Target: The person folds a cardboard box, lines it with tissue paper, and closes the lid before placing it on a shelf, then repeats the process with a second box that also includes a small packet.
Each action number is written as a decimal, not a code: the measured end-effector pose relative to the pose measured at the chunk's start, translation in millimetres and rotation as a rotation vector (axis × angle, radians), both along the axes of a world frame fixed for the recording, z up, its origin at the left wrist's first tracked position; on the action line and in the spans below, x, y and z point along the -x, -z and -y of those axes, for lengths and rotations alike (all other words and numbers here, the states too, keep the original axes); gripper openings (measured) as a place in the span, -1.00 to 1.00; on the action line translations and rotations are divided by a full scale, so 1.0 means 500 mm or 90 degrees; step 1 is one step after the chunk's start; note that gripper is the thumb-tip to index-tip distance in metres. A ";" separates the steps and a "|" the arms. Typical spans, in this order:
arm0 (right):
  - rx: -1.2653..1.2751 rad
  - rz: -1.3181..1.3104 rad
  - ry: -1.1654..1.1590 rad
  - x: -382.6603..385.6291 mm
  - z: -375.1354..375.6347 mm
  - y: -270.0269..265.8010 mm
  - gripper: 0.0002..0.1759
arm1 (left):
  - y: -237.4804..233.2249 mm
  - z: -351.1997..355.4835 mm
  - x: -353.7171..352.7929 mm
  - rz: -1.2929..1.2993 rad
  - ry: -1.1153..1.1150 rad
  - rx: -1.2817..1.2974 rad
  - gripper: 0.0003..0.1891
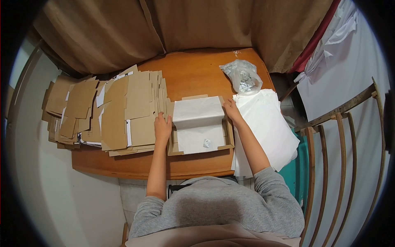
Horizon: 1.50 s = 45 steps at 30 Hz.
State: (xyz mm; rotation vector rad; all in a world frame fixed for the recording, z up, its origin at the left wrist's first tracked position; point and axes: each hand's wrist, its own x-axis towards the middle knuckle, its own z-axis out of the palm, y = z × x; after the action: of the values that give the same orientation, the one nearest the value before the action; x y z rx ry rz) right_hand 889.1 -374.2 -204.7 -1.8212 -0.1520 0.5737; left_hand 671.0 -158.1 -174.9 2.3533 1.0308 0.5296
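Box: we see a flat cardboard box (176, 151) lying open at the table's near edge, between our two hands.
Sheet: a white sheet (197, 123) lines the box, with a crease across its middle.
Packet: one small packet (207, 143) lies on the lower half of the sheet.
Left hand: our left hand (162, 127) rests flat with fingers stretched, on the box's left edge; it grasps nothing.
Right hand: our right hand (231, 110) touches the sheet's upper right corner; we cannot tell whether it pinches it.
Done: we judge lining and packet are in place.
Left: the box is not closed, and many blanks (115, 119) lie piled to the left.
Supplies: a paper stack (267, 127) lies to the right, and a bag (242, 76) of packets sits behind it.
Surface: the table (193, 70) is brown wood and crowded.
Room: a tan curtain (185, 24) hangs behind, and a wooden chair (341, 136) stands to the right.
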 end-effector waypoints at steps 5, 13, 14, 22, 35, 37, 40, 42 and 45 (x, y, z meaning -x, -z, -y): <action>-0.148 -0.019 0.091 0.008 -0.022 -0.047 -0.39 | -0.002 -0.011 -0.021 0.068 0.044 0.148 -0.38; -0.209 0.101 0.063 0.002 -0.046 -0.117 -0.45 | -0.064 -0.022 -0.044 0.232 0.076 0.066 -0.37; -0.204 0.171 0.065 0.004 -0.050 -0.126 -0.45 | -0.073 -0.024 -0.048 0.256 0.075 -0.021 -0.39; -0.170 0.473 0.046 0.031 -0.045 -0.155 -0.59 | -0.175 0.021 -0.055 0.147 0.157 -0.290 -0.56; -0.214 0.441 0.020 0.118 0.028 -0.142 -0.67 | -0.154 0.081 -0.020 0.138 0.229 -0.359 -0.67; -0.230 0.461 0.000 0.134 0.042 -0.125 -0.65 | -0.147 0.100 0.006 0.155 0.238 -0.366 -0.71; -0.264 0.462 -0.013 0.174 0.061 -0.112 -0.57 | -0.129 0.125 0.042 0.208 0.236 -0.400 -0.75; -0.281 0.516 -0.029 0.190 0.074 -0.093 -0.53 | -0.100 0.134 0.065 0.223 0.255 -0.420 -0.71; -0.208 0.569 -0.046 0.214 0.093 -0.073 -0.46 | -0.074 0.149 0.094 0.228 0.265 -0.424 -0.68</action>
State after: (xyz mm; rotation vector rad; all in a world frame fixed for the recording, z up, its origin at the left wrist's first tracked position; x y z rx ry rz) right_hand 782.1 -420.8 -168.2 -1.6324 -0.8605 -0.2484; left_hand 624.1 -232.4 -137.8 2.7674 0.1895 1.2081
